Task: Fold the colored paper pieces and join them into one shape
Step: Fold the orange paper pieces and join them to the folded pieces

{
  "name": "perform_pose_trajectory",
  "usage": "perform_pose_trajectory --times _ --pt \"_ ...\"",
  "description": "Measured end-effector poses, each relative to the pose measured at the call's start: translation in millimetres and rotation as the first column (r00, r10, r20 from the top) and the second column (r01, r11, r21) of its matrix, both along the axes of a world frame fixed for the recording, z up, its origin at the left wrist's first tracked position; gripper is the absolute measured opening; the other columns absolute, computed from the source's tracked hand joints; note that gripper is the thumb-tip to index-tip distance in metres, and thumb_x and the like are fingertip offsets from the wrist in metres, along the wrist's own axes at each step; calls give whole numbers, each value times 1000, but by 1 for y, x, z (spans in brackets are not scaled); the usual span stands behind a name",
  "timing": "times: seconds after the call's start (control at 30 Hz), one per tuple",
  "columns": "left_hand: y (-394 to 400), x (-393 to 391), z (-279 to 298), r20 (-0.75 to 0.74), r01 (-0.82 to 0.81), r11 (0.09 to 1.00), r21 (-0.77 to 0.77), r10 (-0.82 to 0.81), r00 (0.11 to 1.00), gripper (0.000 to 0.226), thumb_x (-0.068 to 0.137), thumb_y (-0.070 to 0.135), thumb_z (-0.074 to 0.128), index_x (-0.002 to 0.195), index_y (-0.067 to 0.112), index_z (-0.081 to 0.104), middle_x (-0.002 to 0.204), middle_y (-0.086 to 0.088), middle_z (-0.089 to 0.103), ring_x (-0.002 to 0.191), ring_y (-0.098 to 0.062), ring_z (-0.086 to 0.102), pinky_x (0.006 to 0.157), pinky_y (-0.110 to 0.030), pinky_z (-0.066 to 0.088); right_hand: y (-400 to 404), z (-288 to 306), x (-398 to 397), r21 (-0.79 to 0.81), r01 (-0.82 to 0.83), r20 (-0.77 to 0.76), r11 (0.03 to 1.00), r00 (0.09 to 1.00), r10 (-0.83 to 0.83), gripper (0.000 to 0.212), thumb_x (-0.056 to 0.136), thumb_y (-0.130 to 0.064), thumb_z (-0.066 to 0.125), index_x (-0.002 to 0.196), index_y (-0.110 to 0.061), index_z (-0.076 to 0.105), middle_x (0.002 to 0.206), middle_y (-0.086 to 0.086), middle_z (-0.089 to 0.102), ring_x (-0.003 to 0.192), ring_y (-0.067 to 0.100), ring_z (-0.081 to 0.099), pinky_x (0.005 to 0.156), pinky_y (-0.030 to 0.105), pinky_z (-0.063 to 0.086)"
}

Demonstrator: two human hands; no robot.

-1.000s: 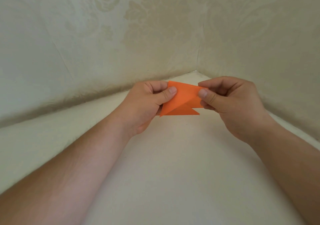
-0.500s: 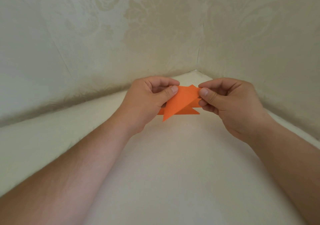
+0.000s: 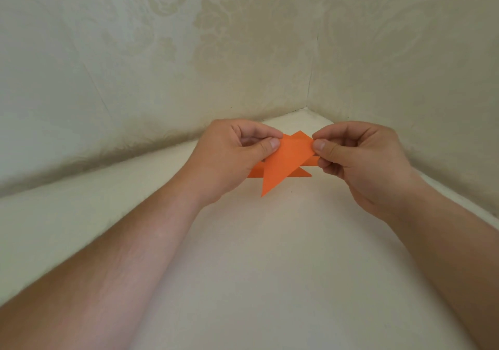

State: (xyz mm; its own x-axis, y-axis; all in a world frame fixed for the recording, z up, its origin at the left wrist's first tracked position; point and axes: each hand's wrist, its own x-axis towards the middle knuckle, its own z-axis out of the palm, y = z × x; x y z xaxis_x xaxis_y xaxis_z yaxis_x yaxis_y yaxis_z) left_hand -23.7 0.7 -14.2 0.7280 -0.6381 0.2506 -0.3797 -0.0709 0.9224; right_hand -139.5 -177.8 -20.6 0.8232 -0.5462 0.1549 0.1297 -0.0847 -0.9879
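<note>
An orange folded paper piece (image 3: 280, 163) is held in the air above the white surface, between both hands. My left hand (image 3: 229, 158) pinches its left end between thumb and forefinger. My right hand (image 3: 356, 160) pinches its right end the same way. A long pointed flap hangs down and to the left, its tip near the middle of the view. Behind it a flatter orange part (image 3: 303, 173) sticks out to both sides; whether that is a second piece I cannot tell.
The white surface (image 3: 270, 255) runs into a corner formed by two cream patterned walls (image 3: 189, 52). The right wall's base runs close by my right forearm.
The front flap has swung down, so its tip now points lower and more steeply. A small orange corner has come up above the top edge. Both hands keep their pinch.
</note>
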Motion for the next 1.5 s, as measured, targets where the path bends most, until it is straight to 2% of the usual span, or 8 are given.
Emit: perform_pose_trajectory --times 0.2,0.33,0.47,0.63,0.83,1.1,1.33,1.5 --pt "-5 1 -3 -103 -45 997 -71 37 994 12 94 14 73 97 23 80 87 -3 80 76 -10 69 74 -26 54 3 0 1 255 -109 21 961 994 107 31 85 -10 75 115 -10 68 78 7 69 67 17 64 67 27 54" --pt "-12 -6 -7 -168 -19 990 -143 -5 986 13 94 14 73 96 24 81 91 -10 79 82 -17 68 90 -44 56 15 -4 1 170 -261 -66 950 959 275 23 86 -17 73 107 -10 71 94 7 76 74 15 67 68 25 56" --pt "-15 -10 -8 -208 -7 983 -183 -32 978 14 95 13 71 99 25 79 82 3 77 76 -9 66 79 -28 55 13 -4 3 153 -192 -65 970 977 203 10 93 -14 70 97 -5 69 84 6 75 69 13 67 66 24 56" --pt "-13 -7 -8 -224 -11 980 -197 -34 974 14 93 12 73 100 22 77 81 3 76 75 -11 67 77 -29 54 9 -3 2 155 -178 -88 972 977 193 15 91 -17 72 85 -6 62 76 8 71 65 12 66 66 26 53" --pt "-11 -6 -6 -185 -50 984 -171 18 983 13 90 9 76 97 20 77 77 1 77 69 -9 70 69 -23 56 11 -2 2 142 -184 -102 973 975 199 11 95 -17 69 93 -6 69 79 6 72 65 11 62 69 28 51" --pt "-12 -4 -7 -190 -67 972 -227 24 982 13 92 10 75 102 18 77 81 -6 78 75 -15 71 75 -31 60 11 -1 2 72 -169 -91 983 980 175 26 94 -16 70 69 -12 63 70 5 65 62 13 57 66 30 48" --pt "-14 -13 -9 -246 139 974 -181 -182 952 40 90 2 75 127 15 64 106 -15 78 98 -31 76 90 -44 62 13 0 1 130 -197 -67 972 976 207 22 90 -20 72 71 -11 64 72 6 64 64 14 56 65 29 47" --pt "-13 -9 -8 -261 104 985 -140 -138 955 38 90 -5 70 121 16 66 100 -8 79 91 -23 76 92 -44 59 10 2 2 123 -148 -51 981 986 156 27 90 -16 73 65 -16 63 68 3 62 62 14 54 63 28 47"
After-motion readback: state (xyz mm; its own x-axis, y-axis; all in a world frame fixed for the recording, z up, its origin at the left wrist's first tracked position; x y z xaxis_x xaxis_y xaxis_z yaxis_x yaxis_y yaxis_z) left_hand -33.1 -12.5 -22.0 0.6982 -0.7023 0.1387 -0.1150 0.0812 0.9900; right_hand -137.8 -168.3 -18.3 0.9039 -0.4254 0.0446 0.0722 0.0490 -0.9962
